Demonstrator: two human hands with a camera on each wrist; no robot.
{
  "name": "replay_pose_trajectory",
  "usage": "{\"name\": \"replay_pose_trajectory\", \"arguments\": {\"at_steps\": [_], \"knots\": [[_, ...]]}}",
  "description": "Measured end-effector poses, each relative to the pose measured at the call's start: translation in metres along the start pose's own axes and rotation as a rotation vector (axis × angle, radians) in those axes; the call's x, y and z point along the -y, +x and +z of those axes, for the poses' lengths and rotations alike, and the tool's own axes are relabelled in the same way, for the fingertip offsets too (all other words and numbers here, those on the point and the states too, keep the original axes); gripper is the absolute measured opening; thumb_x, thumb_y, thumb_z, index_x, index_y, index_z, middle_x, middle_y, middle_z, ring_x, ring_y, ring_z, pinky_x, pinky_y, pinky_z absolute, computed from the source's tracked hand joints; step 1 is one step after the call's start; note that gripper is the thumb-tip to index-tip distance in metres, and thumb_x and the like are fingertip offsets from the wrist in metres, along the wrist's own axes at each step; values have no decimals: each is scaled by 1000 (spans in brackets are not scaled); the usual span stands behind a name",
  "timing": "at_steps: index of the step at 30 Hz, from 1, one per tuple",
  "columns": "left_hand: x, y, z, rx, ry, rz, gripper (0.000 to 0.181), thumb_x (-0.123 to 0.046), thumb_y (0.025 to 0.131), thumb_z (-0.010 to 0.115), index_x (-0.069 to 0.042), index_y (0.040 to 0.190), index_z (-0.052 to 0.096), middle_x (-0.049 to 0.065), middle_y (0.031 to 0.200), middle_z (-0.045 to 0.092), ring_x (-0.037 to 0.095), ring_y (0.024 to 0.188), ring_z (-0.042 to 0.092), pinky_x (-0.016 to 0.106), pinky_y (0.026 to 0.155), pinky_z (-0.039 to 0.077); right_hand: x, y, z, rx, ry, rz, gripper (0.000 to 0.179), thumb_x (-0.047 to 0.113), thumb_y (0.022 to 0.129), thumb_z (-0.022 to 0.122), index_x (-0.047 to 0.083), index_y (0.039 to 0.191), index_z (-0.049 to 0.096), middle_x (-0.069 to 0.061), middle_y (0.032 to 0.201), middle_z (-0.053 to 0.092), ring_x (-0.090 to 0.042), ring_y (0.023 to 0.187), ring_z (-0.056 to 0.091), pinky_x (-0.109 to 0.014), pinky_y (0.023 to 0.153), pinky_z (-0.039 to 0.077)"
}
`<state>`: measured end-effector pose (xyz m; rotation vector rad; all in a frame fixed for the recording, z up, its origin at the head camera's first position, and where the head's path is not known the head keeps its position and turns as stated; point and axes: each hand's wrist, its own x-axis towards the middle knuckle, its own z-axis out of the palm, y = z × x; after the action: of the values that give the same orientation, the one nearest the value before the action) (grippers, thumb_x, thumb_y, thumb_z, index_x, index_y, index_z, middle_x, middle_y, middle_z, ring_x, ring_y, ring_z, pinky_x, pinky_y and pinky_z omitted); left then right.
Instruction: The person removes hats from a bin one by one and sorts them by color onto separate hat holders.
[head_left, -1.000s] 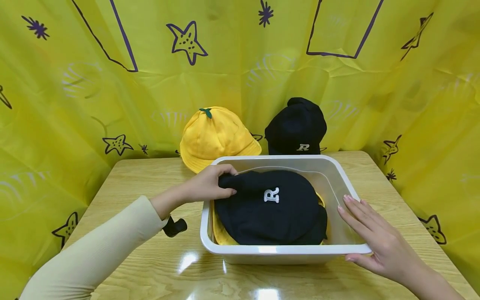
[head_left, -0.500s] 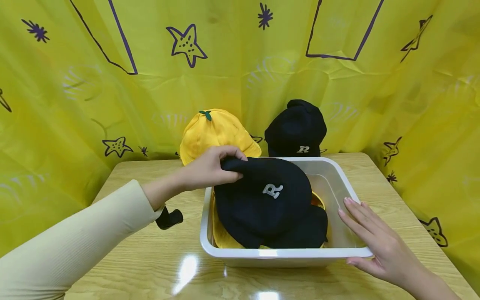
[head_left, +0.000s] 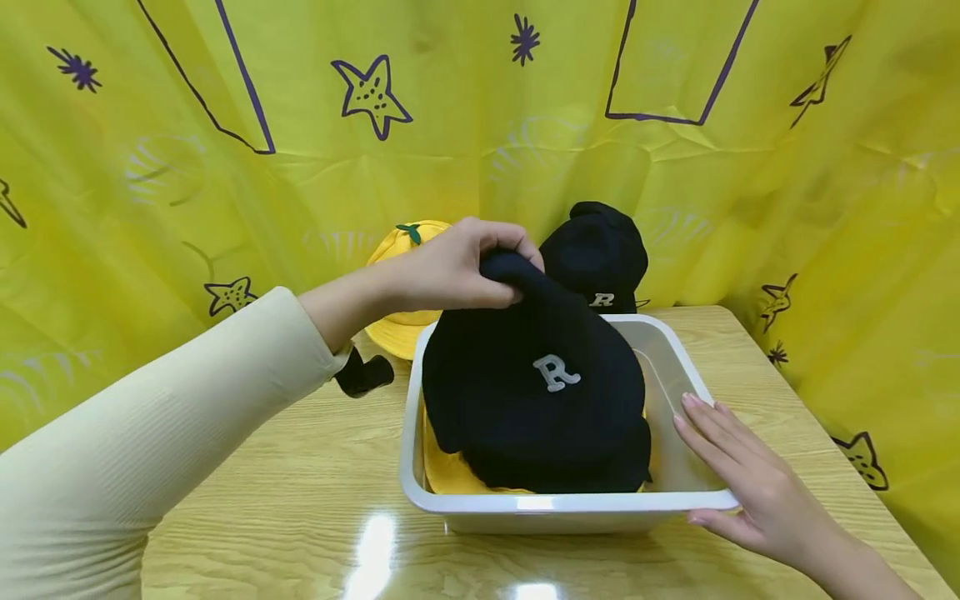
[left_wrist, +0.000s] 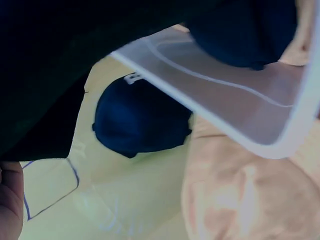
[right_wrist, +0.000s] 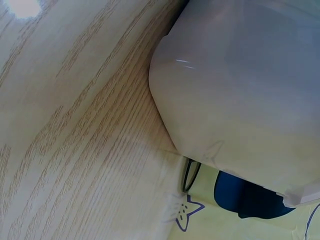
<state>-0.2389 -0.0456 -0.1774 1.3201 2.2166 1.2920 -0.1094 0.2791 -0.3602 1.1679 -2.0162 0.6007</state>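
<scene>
My left hand (head_left: 457, 267) pinches the brim edge of a black cap (head_left: 487, 375) with a white letter R, raising it at a tilt over a white plastic bin (head_left: 570, 502). In the left wrist view the cap is a large dark shape above the fingers (left_wrist: 11, 200). Beneath it in the bin lie another dark cap (left_wrist: 245, 35) and a yellow hat (head_left: 450, 475), both partly hidden. My right hand (head_left: 757, 479) rests on the bin's front right corner, fingers straight over the rim and thumb below the front rim.
Behind the bin stand a yellow hat (head_left: 401, 329) with a green sprout and a black cap (head_left: 596, 254) with an R. The wooden table (head_left: 285, 500) extends around the bin. A yellow patterned curtain (head_left: 465, 100) hangs along the back and sides.
My left hand has moved up and right, lifting the cap's held edge out of the bin and now overlapping the yellow hat behind. The right hand and bin have barely moved.
</scene>
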Motion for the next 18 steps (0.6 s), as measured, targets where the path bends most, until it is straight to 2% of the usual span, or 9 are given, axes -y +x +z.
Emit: {"name": "replay_pose_trajectory", "arguments": {"at_steps": [4, 6, 8, 14, 18], "knots": [[-3, 13, -5, -56, -24, 2, 19, 4, 78, 63, 0, 97, 62, 11, 93, 60, 23, 83, 50, 29, 73, 43, -1, 0, 0, -2, -6, -6, 72, 49, 93, 53, -17, 123, 52, -27, 139, 45, -27, 137, 35, -34, 115, 20], [-3, 20, -7, -82, -19, 24, 20, 4, 77, 63, 1, 97, 62, 11, 94, 61, 23, 84, 50, 28, 74, 42, -1, 0, 1, -1, -4, -7, 72, 49, 93, 52, -17, 123, 52, -27, 139, 44, -27, 137, 35, -34, 115, 20], [-4, 26, -10, -104, -19, 56, 20, 5, 77, 63, 2, 97, 62, 11, 95, 61, 23, 85, 49, 28, 76, 42, -1, 0, 1, 4, -8, -5, 73, 50, 93, 52, -17, 122, 52, -27, 139, 45, -27, 137, 35, -34, 115, 20], [-14, 48, -16, -181, -19, 220, 19, 9, 79, 62, 5, 98, 62, 11, 96, 62, 22, 87, 51, 29, 80, 44, -1, 1, 0, 1, -30, -19, 72, 50, 93, 51, -17, 122, 52, -27, 138, 45, -28, 136, 36, -34, 115, 21], [-15, 60, -15, -238, -61, 261, 20, 9, 81, 62, 5, 101, 61, 11, 98, 62, 22, 88, 54, 31, 81, 49, 0, 2, -3, 6, -20, -38, 71, 48, 95, 50, -17, 123, 52, -26, 139, 44, -28, 137, 35, -34, 115, 21]]}}
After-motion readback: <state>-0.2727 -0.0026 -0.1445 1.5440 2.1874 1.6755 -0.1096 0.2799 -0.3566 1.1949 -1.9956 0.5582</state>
